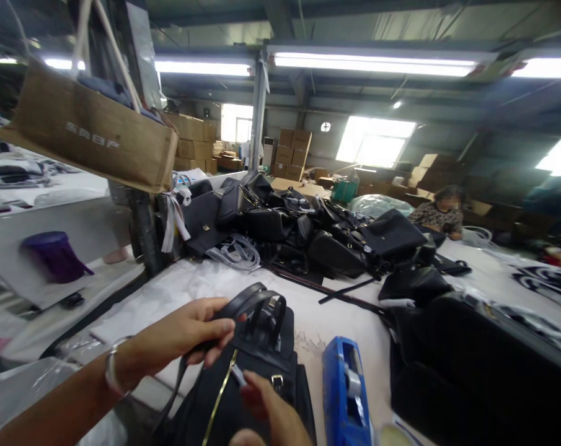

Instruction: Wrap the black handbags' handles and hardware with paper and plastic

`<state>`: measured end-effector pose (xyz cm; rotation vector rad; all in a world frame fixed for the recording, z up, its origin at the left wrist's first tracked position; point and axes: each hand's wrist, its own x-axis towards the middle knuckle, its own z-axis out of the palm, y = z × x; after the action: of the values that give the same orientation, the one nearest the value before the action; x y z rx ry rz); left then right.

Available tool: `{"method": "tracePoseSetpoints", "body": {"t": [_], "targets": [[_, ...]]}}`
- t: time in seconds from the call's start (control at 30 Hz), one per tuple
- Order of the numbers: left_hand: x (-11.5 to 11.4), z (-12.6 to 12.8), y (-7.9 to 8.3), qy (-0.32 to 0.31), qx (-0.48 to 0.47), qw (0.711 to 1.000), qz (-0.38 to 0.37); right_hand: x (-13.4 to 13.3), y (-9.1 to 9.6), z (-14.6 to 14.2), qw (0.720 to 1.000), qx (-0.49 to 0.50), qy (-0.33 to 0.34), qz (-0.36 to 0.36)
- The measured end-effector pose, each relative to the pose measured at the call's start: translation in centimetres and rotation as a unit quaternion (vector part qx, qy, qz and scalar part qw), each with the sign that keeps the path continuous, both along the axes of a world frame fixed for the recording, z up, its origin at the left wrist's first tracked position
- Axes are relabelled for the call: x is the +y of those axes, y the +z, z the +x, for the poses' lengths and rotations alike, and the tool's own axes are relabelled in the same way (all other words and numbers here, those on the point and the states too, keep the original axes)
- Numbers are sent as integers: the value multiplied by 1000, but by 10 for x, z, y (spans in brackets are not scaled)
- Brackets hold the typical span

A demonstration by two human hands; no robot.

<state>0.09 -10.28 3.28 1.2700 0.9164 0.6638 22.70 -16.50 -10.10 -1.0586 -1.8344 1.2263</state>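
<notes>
A black handbag (256,371) with a gold zip lies on the white table right in front of me. My left hand (187,334) is closed around its black handles at the top. My right hand (266,409) sits low over the front of the bag, fingers pinched on a small pale tag or zip pull near the gold zip. A bracelet shows on my left wrist.
A blue tape dispenser (345,390) stands right of the bag. A heap of black bags (308,235) fills the table's middle, with more black bags (470,365) at right. A brown tote (94,136) hangs upper left. Another person (441,214) sits beyond the heap.
</notes>
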Motion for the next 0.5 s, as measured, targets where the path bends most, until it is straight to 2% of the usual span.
{"method": "tracePoseSetpoints", "body": {"t": [0.1,0.17,0.23,0.3,0.37,0.43,0.5], "targets": [[20,39,4,11,-65,998,22,13,34,-42,986,115,43,-115],[36,62,4,46,-100,993,48,21,43,-67,969,181,30,-168],[52,75,2,86,-113,987,73,30,44,-82,947,239,0,-213],[65,76,-3,115,-111,983,89,43,41,-83,918,302,-21,-258],[69,66,-15,141,-93,982,90,60,40,-71,884,366,-39,-288],[63,51,-34,152,-64,985,57,78,41,-52,861,411,-77,-290],[46,38,-58,121,-39,992,-12,96,43,-34,847,435,-122,-279]]}}
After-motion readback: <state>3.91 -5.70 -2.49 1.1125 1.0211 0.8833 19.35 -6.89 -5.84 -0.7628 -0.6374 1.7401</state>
